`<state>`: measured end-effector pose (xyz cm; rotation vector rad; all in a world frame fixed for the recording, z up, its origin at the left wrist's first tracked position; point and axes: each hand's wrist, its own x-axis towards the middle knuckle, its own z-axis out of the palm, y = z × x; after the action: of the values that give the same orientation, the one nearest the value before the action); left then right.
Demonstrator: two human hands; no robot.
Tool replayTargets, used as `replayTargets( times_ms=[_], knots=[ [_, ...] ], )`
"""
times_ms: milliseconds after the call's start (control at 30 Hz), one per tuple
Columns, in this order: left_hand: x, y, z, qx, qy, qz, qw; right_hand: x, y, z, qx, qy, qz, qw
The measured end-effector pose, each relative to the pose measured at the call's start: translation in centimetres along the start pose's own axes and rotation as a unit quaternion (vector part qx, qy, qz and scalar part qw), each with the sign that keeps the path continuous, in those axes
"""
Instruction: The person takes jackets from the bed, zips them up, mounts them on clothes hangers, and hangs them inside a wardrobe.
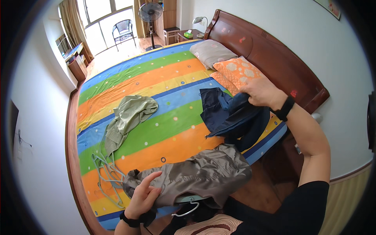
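My right hand point(261, 93) is closed on a dark navy garment point(231, 113), its fabric bunched at the fingers. The rest of that garment hangs down onto the bed beside the pillows. Close to my body, a shiny grey-brown garment point(199, 166) lies across the near edge of the bed. A pale green hanger point(191, 199) sits inside it, its white hook turned toward me. My left hand point(145, 196) is at the left end of this garment, index finger stretched out and fingers apart. Whether its fingertips touch the cloth is hard to tell.
A light green garment point(131, 113) lies mid-bed on the striped sheet point(152, 137). Several green hangers point(107, 176) are heaped at the left. Pillows point(217, 53) rest against the wooden headboard point(270, 51). A fan point(151, 23) and a chair point(123, 29) stand by the window.
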<state>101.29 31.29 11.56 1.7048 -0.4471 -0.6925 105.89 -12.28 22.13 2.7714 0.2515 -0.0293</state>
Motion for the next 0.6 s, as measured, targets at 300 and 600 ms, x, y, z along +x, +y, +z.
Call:
replayTargets(
  times_ms=[300, 600],
  knots=[
    [-0.5, -1.0, -0.8, 0.05, -0.036, 0.091, 0.994, -3.5, -4.3, -11.7, 0.093, 0.331, -0.062, 0.937],
    [0.8, -1.9, -1.0, -0.028, -0.017, 0.115, 0.993, -6.9, -10.0, -18.0, 0.242, 0.412, -0.143, 0.867]
  ],
)
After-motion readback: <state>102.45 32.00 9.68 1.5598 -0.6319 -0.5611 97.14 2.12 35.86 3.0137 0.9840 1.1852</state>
